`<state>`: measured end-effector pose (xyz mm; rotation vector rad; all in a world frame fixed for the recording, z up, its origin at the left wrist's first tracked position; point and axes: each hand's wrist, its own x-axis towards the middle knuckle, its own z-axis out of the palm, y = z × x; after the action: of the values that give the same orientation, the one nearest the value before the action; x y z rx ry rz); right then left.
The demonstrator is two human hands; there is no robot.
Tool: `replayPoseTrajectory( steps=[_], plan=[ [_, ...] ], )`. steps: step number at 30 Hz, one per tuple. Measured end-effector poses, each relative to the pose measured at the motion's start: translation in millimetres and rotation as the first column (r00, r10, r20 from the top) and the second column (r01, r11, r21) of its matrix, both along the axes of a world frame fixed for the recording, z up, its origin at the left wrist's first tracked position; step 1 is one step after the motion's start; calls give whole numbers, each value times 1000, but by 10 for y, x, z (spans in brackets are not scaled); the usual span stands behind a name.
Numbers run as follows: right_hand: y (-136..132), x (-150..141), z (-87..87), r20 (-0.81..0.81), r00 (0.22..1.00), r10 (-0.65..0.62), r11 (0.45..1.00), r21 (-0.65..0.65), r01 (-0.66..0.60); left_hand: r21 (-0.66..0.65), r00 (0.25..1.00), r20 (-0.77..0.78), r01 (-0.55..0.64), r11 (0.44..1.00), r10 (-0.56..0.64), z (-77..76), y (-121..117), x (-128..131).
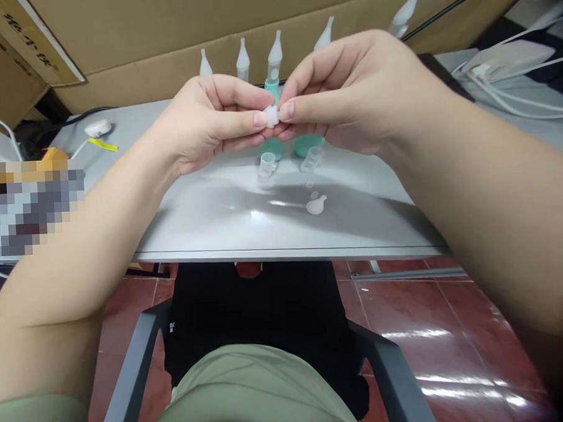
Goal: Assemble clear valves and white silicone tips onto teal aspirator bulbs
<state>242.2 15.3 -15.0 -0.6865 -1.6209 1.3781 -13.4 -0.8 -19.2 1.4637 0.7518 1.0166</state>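
Observation:
Between the fingertips of my left hand [226,117] and my right hand [337,96] is a small white plastic piece [272,116], pinched from both sides above the table. My fingers partly cover it, so its full shape is hidden. Directly behind stands a bottle with a teal body [271,89] and a white pointed tip [275,48]. Another teal body [309,146] shows beneath my right hand. On the table below my hands lie a clear plastic cup-like part [267,165], a second clear part [312,159] and a flat white teardrop-shaped piece [315,205].
More white pointed tips [242,51] rise in a row along the cardboard [162,36] at the back of the grey table [208,230]. White cables [514,89] lie at right. A white plug-like object [98,127] sits at left. Chair armrests [134,373] flank my lap.

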Motion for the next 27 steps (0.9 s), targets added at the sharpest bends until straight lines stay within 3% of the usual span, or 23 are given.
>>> replayPoseTrajectory(
  steps=[11, 17, 24, 27],
  plan=[
    [-25, -15, -3, -7, 1000, 16, 999, -36, -16, -3, 999, -50, 20, 1000, -20, 44, 45, -49],
    [-67, -42, 20, -30, 999, 20, 997, -68, -22, 9, 994, 18, 112, 994, -112, 90, 9, -33],
    [0, -14, -66, -29, 999, 35, 998, -47, -36, -16, 988, -93, 119, 993, -120, 144, 15, -37],
    [26, 5, -86, -43, 998, 42, 998, -45, -44, -26, 993, -72, 91, 996, -92, 130, 43, -40]
  ],
)
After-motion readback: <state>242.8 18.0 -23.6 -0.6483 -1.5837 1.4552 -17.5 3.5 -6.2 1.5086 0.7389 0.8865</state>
